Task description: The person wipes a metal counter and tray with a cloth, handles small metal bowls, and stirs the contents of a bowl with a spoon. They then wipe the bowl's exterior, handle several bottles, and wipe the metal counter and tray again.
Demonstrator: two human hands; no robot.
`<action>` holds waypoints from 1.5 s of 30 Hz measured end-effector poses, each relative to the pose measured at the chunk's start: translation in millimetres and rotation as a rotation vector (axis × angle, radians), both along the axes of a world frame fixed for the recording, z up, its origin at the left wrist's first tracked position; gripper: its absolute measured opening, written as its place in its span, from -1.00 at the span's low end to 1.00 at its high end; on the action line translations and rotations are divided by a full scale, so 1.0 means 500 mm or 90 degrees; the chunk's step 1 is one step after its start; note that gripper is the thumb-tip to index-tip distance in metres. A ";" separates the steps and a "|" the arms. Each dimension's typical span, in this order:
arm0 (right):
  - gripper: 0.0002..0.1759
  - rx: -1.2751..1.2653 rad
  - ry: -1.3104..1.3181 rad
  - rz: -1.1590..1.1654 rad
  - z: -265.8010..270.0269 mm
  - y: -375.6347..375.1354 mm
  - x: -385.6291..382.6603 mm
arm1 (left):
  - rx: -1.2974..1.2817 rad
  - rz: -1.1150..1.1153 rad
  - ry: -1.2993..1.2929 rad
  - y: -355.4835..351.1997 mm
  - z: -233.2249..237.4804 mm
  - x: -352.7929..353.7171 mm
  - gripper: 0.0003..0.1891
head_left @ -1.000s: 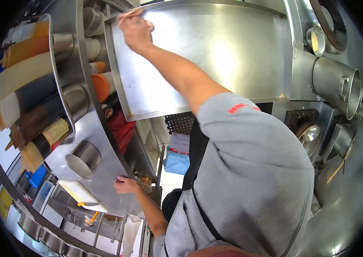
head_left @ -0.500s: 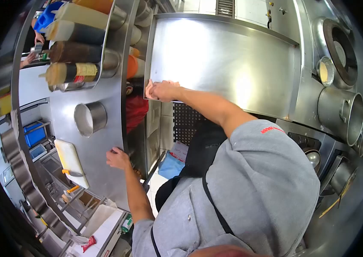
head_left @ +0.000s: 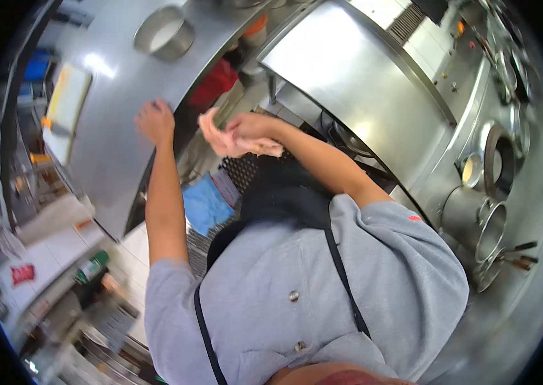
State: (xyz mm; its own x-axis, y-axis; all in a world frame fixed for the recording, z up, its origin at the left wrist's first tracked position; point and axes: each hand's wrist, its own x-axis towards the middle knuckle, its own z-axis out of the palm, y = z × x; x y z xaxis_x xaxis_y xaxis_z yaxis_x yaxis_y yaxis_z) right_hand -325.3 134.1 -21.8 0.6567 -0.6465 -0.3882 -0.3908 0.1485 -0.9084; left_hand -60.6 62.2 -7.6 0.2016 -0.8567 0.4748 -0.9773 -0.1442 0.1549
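Note:
My right hand is closed on a crumpled pinkish cloth, held in the air over the gap between two steel counters. The cloth hangs out on both sides of my fist. My left hand rests near the edge of the left steel counter, its fingers spread and slightly blurred, with nothing in it. Farther up that counter stands a round steel pot with something pale inside. Along its left side lies a white cutting board with an orange-handled knife on it.
A second steel counter stands at the upper right. Pots and a small bowl with yellow contents are at the right. On the floor between the counters lies a blue bag. A red packet is at the lower left.
My right hand has left the right counter's corner and come off it with the cloth. The view has turned and shifted. My left hand now lies farther onto the left counter.

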 end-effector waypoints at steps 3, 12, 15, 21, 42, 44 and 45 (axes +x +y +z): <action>-0.65 -0.207 0.125 0.109 -0.003 0.056 0.094 | -0.046 0.007 0.017 -0.002 -0.016 0.025 -0.61; -0.64 -0.346 0.030 -0.086 0.224 -0.145 0.234 | -0.279 0.093 0.934 -0.005 -0.012 0.102 -0.50; -0.62 -0.609 -0.309 -0.072 0.224 -0.196 0.279 | -0.410 0.185 0.796 0.079 0.069 0.090 -0.63; -0.67 -0.501 -0.147 -0.105 0.121 -0.127 0.061 | -0.358 -0.146 0.458 0.091 0.167 -0.160 -0.76; -0.77 -0.249 0.334 -0.543 -0.035 -0.428 -1.053 | 0.021 -0.567 -0.124 -0.856 -0.003 -1.092 -0.57; -0.77 -0.295 0.395 -0.407 -0.133 -0.532 -1.092 | 0.057 -0.528 -0.130 -0.890 -0.028 -1.108 -0.51; -0.76 -0.232 0.413 -0.361 -0.183 -0.580 -1.096 | 0.069 -0.486 -0.137 -0.889 -0.028 -1.115 -0.48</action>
